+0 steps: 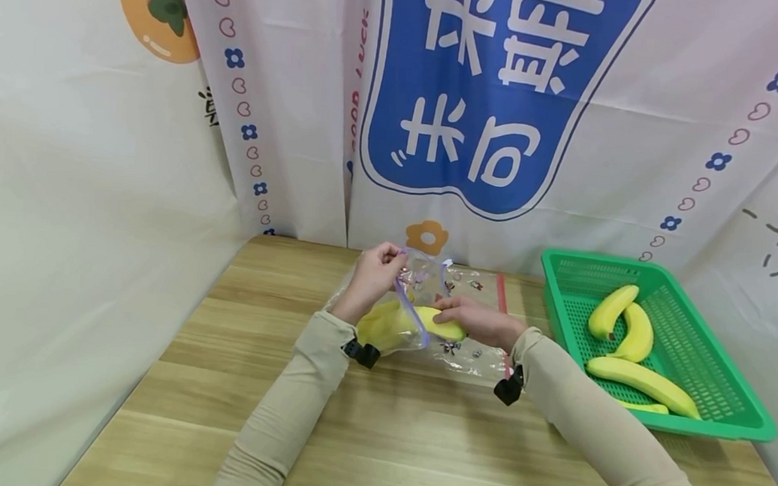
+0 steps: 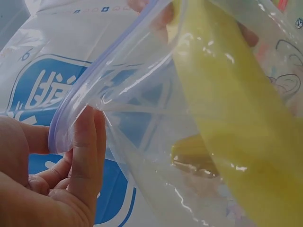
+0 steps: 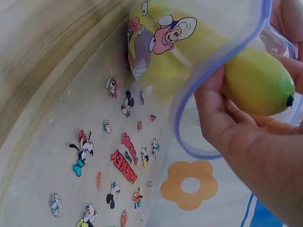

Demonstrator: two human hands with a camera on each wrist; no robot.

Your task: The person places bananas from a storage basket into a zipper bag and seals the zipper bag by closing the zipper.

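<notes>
My left hand (image 1: pixel 375 274) pinches the purple zip edge of a clear zip bag (image 2: pixel 128 127) between thumb and fingers, and the bag's mouth gapes toward the right. With my right hand (image 1: pixel 477 318) I grip a yellow banana (image 3: pixel 260 82) near its greenish, dark-tipped end. Most of that banana lies inside the bag, while the gripped end sticks out past the purple edge. Another banana (image 2: pixel 193 153) shows through the plastic in the left wrist view, behind the held one. Cartoon figures are printed on the bag.
Flat on the wooden table (image 1: pixel 218 366), under my right hand, lies a second clear bag (image 3: pixel 94 156) with cartoon prints and a red zip strip. To the right stands a green basket (image 1: pixel 748 431) with several bananas (image 1: pixel 643 381) inside. A printed curtain (image 1: pixel 300 154) hangs behind the table.
</notes>
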